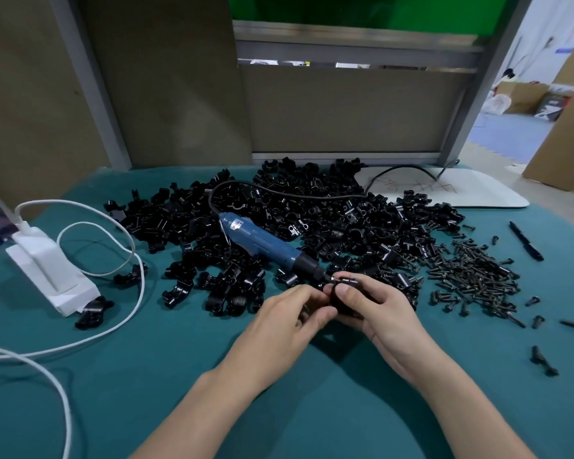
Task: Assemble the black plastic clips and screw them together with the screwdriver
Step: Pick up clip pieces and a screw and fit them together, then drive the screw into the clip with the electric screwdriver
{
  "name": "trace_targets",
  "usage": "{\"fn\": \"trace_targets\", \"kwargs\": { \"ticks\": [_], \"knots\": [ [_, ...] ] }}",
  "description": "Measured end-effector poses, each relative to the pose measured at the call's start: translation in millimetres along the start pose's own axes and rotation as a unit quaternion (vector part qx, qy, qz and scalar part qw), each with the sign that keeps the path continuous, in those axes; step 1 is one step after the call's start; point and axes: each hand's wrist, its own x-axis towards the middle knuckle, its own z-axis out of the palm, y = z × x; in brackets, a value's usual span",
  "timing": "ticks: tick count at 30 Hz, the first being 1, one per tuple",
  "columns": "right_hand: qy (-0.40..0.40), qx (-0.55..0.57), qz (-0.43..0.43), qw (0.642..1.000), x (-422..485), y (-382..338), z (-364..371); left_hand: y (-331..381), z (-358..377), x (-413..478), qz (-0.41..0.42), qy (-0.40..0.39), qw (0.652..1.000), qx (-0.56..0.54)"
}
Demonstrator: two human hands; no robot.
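Both my hands meet over the green mat (186, 376) just in front of a big heap of black plastic clips (312, 220). My left hand (289, 321) and my right hand (375, 308) pinch one black clip (340, 301) between their fingertips; most of it is hidden by my fingers. A small screw (343, 279) shows at the clip's top. The blue electric screwdriver (265, 248) lies on the heap, its black tip pointing down-right and ending right by the held clip. No hand holds it. A pile of black screws (474, 276) lies to the right.
A white charger block (47, 266) with white cables (113, 233) sits at the left. A black pen (526, 240) lies far right. A white tray (461, 190) stands at the back right. Loose clips (93, 311) and stray screws (544, 359) dot the mat.
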Motion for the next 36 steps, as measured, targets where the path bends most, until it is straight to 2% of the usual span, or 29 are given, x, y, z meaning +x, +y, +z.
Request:
{"fn": "trace_targets", "kwargs": {
  "ticks": [6, 11, 17, 22, 24, 26, 28, 31, 33, 36],
  "knots": [
    [-0.003, -0.181, -0.058, 0.982, -5, -3, 0, -2, -2, 5, -0.100, -0.040, 0.992, -0.068],
    [-0.018, -0.213, -0.067, 0.974, -7, -4, 1, -2, -3, 4, -0.099, -0.054, 0.991, -0.069],
    [-0.012, -0.106, 0.002, 0.994, -4, 0, 1, -1, -6, -1, 0.025, -0.042, 0.997, 0.063],
    [-0.008, 0.018, 0.046, 0.999, 2, 2, -3, 3, -5, 2, 0.175, 0.001, 0.961, 0.215],
    [-0.008, 0.044, 0.043, 0.998, 3, 2, -4, 3, -3, 2, 0.175, 0.012, 0.966, 0.191],
    [0.003, 0.070, 0.023, 0.997, 4, 0, -5, 7, -2, 3, 0.107, 0.040, 0.989, 0.097],
    [0.041, 0.120, -0.002, 0.992, 6, -4, -7, 9, -7, 12, -0.001, 0.106, 0.993, 0.051],
    [0.114, 0.194, -0.022, 0.974, 9, -12, -17, 6, -27, 46, -0.189, 0.155, 0.964, 0.108],
    [0.142, 0.216, -0.034, 0.965, 9, -16, -22, 6, -41, 74, -0.279, 0.134, 0.932, 0.187],
    [0.162, 0.220, -0.039, 0.961, 8, -18, -25, 13, -43, 113, -0.375, 0.046, 0.890, 0.257]
  ]
}}
